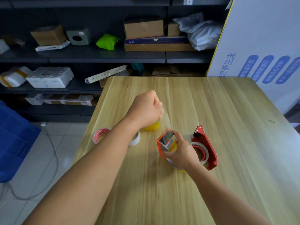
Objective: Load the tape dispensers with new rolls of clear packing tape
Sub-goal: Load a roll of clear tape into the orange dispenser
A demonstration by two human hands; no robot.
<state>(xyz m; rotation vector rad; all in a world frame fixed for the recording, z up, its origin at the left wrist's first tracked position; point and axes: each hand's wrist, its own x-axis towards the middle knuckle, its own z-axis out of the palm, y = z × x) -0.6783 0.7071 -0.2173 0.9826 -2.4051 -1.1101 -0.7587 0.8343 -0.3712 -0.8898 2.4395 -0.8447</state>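
Observation:
My right hand (181, 150) grips an orange tape dispenser (160, 146) that carries a yellowish clear roll, held near the middle of the wooden table (227, 127). My left hand (146, 108) is a closed fist farther back, pinching the end of a clear tape strip (167, 119) that stretches from the dispenser. A yellow tape roll (152, 127) lies under my left wrist. A second, red dispenser (206, 148) with a roll in it lies to the right of my right hand.
A red-printed tape roll (100, 134) and a white roll (135, 138) sit near the table's left edge. Dark shelves (97, 54) with boxes and parcels stand behind. A blue crate (14, 140) is on the floor at left; a white board (263, 46) leans at right.

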